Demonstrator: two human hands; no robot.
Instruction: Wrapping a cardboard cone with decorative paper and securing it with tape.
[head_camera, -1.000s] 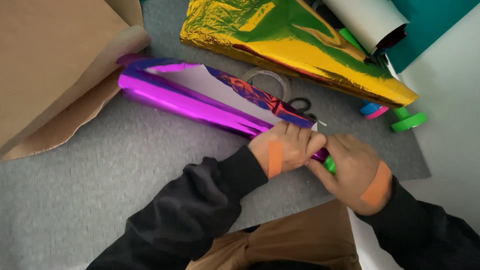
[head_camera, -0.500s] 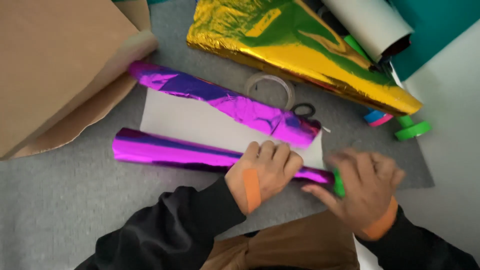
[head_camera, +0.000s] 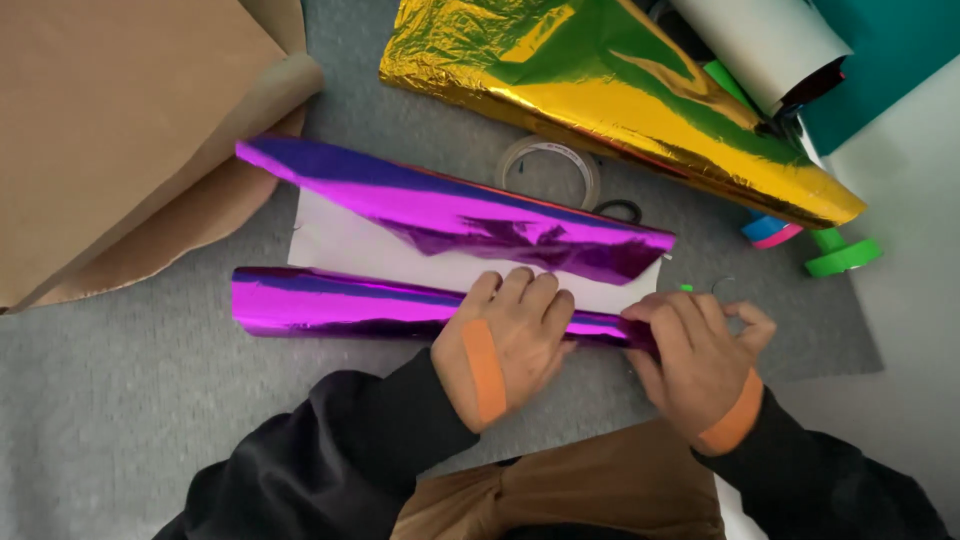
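The left hand (head_camera: 505, 350) lies flat on the purple roll (head_camera: 340, 303), fingers (head_camera: 530, 295) spread and pressing it onto the grey mat (head_camera: 150, 400). The right hand (head_camera: 700, 355) pinches the roll's right end, fingers narrow around it. Above the roll the foil's white underside (head_camera: 350, 250) lies bare, and its far purple flap (head_camera: 470, 215) curls back. A tape ring (head_camera: 550, 170) sits just beyond the flap, with the gold foil (head_camera: 600, 100) farther up. Brown paper (head_camera: 120, 130) covers the upper left. Bare mat stretches left and below the roll; the mat's right edge runs near the right hand.
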